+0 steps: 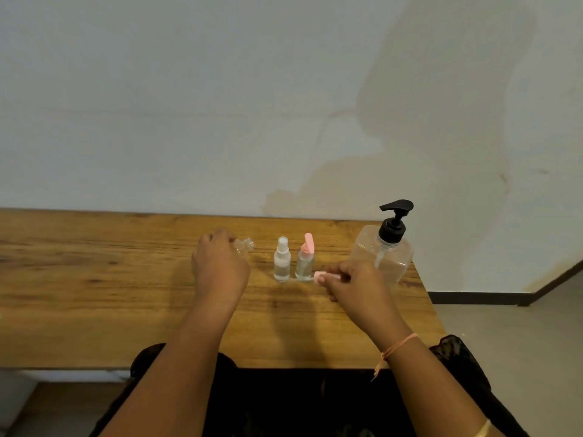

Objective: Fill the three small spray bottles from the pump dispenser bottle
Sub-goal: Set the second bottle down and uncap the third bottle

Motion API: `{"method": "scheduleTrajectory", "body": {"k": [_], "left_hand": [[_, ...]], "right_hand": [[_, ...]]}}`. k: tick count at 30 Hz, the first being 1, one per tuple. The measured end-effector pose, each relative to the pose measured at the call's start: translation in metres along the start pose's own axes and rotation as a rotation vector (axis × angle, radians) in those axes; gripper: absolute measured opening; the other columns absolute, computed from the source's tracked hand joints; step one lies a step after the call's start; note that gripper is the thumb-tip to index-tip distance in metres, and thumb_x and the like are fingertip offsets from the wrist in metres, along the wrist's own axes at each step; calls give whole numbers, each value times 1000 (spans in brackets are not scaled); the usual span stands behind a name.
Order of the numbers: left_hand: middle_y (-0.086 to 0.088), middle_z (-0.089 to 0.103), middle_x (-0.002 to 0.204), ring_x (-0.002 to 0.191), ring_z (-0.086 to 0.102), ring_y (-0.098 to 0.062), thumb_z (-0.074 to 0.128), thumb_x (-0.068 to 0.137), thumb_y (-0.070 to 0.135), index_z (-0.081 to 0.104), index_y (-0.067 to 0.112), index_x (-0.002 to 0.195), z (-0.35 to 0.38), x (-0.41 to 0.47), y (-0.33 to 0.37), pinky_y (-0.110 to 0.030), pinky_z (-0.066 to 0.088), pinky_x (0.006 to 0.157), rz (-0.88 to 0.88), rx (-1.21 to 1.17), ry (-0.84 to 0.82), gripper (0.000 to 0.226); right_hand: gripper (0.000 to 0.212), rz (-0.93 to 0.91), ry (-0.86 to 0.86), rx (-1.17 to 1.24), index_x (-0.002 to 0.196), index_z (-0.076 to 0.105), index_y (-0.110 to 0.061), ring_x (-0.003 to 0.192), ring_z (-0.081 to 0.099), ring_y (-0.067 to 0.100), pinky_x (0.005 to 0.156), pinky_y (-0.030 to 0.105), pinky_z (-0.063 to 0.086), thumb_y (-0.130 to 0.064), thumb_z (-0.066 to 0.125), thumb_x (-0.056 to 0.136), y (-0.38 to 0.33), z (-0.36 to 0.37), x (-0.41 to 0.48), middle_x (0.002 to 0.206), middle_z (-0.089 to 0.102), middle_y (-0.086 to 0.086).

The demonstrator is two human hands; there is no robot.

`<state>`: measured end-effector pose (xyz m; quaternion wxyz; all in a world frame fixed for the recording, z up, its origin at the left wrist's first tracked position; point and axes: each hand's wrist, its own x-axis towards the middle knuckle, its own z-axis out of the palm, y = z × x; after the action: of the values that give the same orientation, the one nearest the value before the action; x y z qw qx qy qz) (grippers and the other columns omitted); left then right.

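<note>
Over dark clothing, pinches a small pink cap in right hand fingertips. Grips an uncapped clear spray bottle in curled left hand, neck tilted rightward. Leaves white-capped spray bottle and pink-topped spray bottle upright between the hands on wooden table, pump dispenser bottle just behind right hand.

Dim even indoor light, soft shadows under hands, wide-angle bending, slight blur
</note>
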<state>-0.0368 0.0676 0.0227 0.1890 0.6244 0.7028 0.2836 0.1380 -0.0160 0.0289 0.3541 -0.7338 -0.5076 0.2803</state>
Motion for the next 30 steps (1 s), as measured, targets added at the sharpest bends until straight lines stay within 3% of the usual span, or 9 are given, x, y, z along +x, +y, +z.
{"method": "scheduleTrajectory", "body": {"k": [3,6,10,14,17,19,21,30], "left_hand": [[-8,52,117,106,51,-27,60,82,3,58,14,114,3,-1,2,-35,43,80,2,-41,-4,34],[-8,52,117,107,50,-26,62,81,3,57,14,114,4,-2,3,-33,42,81,-1,-57,-24,35],[-7,52,117,105,51,-24,64,81,4,57,14,115,4,-3,4,-29,38,76,3,-65,-44,36],[-5,52,117,104,51,-22,65,80,3,57,15,115,5,-4,5,-27,37,75,5,-62,-58,38],[-4,52,115,101,51,-19,65,80,3,57,16,115,6,-5,5,-27,36,73,13,-59,-60,38],[-4,52,115,101,51,-19,65,80,4,57,16,115,7,-4,4,-26,37,72,23,-56,-66,38],[-4,52,115,101,51,-19,65,80,4,57,16,114,8,-4,4,-26,36,71,24,-57,-69,38],[-3,52,114,97,50,-17,66,80,6,57,16,113,10,-5,3,-27,37,70,36,-66,-82,36]], "right_hand": [[25,1,-66,-123,114,66,-12,74,57,11,56,16,41,-15,57,90,10,13,3,81,62,0],[21,44,-72,-277,100,70,-7,76,59,19,63,27,45,-14,52,92,22,27,9,82,66,7],[29,90,-53,-417,82,64,-5,70,56,22,61,27,41,-28,50,94,31,37,15,73,59,6],[32,81,-109,-515,84,62,-8,71,53,21,61,26,37,-32,44,97,29,48,13,73,54,4],[28,69,-191,-576,100,62,-8,87,61,25,70,30,46,-30,45,97,26,53,13,89,63,9],[24,71,-234,-597,107,60,-9,95,61,26,77,32,48,-27,47,96,27,55,14,101,65,11],[25,108,-220,-585,107,60,-9,96,61,25,74,30,45,-28,50,95,29,58,16,103,65,10],[31,166,-180,-541,98,60,-9,86,58,21,68,28,41,-39,52,92,31,59,19,93,64,6]]}}
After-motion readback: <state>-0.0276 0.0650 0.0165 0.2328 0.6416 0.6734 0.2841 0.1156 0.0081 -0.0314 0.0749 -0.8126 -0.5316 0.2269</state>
